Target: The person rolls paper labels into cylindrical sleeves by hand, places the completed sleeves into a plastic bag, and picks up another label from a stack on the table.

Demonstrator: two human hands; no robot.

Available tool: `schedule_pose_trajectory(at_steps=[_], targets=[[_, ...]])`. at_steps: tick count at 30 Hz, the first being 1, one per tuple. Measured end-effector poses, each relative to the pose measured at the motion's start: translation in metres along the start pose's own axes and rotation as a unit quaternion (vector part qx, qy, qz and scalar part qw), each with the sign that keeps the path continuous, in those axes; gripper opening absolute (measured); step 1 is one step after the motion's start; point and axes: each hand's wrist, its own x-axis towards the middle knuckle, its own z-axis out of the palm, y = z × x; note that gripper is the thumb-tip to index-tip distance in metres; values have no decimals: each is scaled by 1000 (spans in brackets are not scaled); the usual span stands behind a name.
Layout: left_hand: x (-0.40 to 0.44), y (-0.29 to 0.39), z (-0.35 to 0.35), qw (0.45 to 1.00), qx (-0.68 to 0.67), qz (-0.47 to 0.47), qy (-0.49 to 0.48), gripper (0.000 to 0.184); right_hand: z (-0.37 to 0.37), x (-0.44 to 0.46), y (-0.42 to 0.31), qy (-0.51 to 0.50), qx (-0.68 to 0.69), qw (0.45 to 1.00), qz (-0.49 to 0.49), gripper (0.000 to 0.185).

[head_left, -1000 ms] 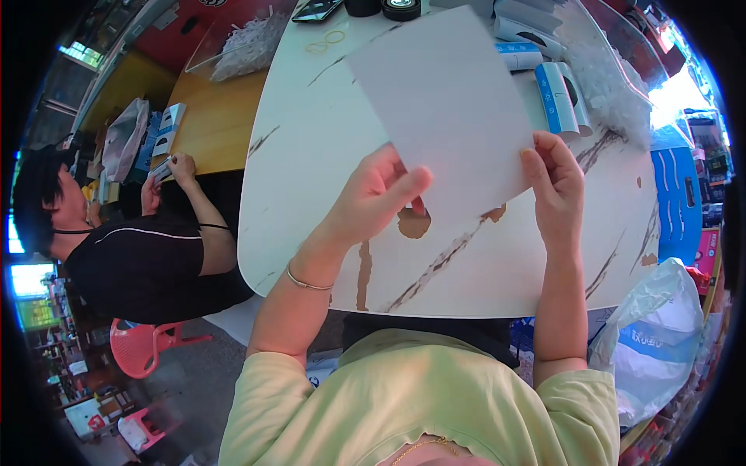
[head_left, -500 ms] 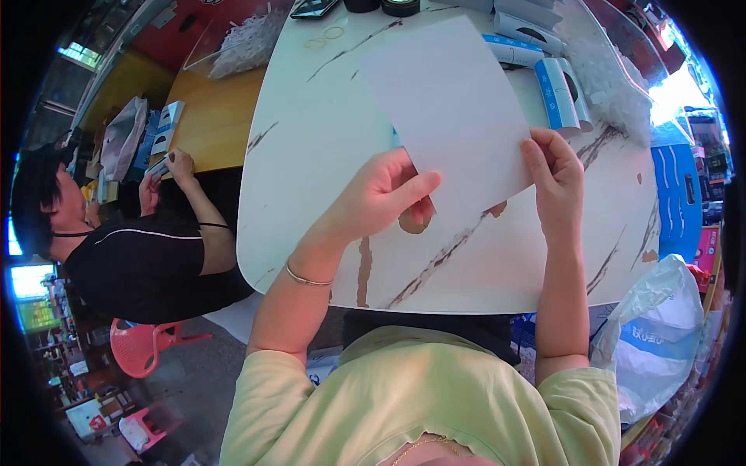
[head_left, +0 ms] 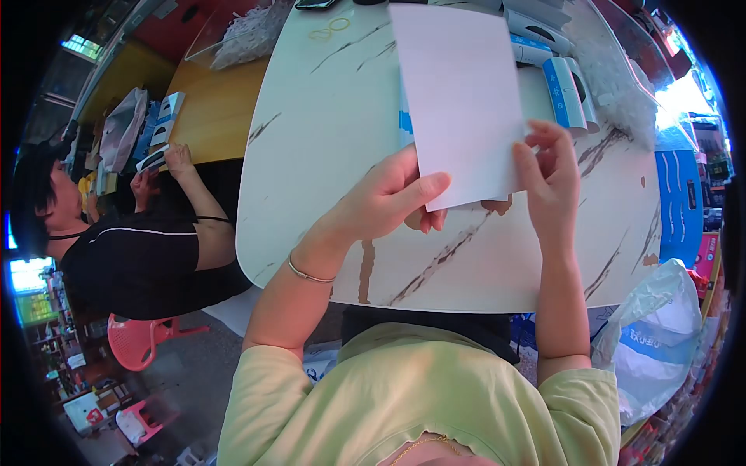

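Note:
A plain white sheet point(head_left: 462, 101) is held up over the marble-patterned table point(head_left: 318, 155). My left hand point(head_left: 400, 194) grips its lower left corner, the thumb on the front and the fingers behind. At the sheet's right edge, my right hand point(head_left: 550, 167) has its thumb close to the paper and its fingers curled; whether it pinches the edge is hard to tell. Behind the sheet, a blue and white item point(head_left: 405, 120) shows partly along the left edge; the rest of it is hidden.
Blue and white boxes point(head_left: 565, 93) lie at the back right beside clear plastic wrapping point(head_left: 622, 101). Rubber bands point(head_left: 329, 29) lie at the back left. A co-worker point(head_left: 132, 256) sits at the left, holding a small box. A plastic bag point(head_left: 653, 342) hangs at the right.
The sheet has turned more upright and shifted right at its top. My right hand's fingers have loosened and spread a little. The blue and white item shows more behind the sheet.

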Motion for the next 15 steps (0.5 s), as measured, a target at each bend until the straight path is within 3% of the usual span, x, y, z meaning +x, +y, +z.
schedule_pose_trajectory(at_steps=[2, 3, 7, 11, 15], targets=[[0, -1, -1, 1000, 1, -11, -3, 26, 7, -4, -10, 128, -213, 953, -173, 19], [0, -2, 1, 1000, 10, -23, 7, 26, 6, -7, -9, 127, -214, 953, -172, 19], [1, -5, 5, 996, 23, -75, 33, 28, 14, -16, -9, -132, -149, 924, -327, 18], [3, -14, 0, 997, -38, -64, 8, 33, 21, -18, -3, -207, -128, 922, -301, 17], [3, -11, -3, 997, -33, -67, -17, 31, 21, -16, 1, -220, -127, 911, -324, 15]])
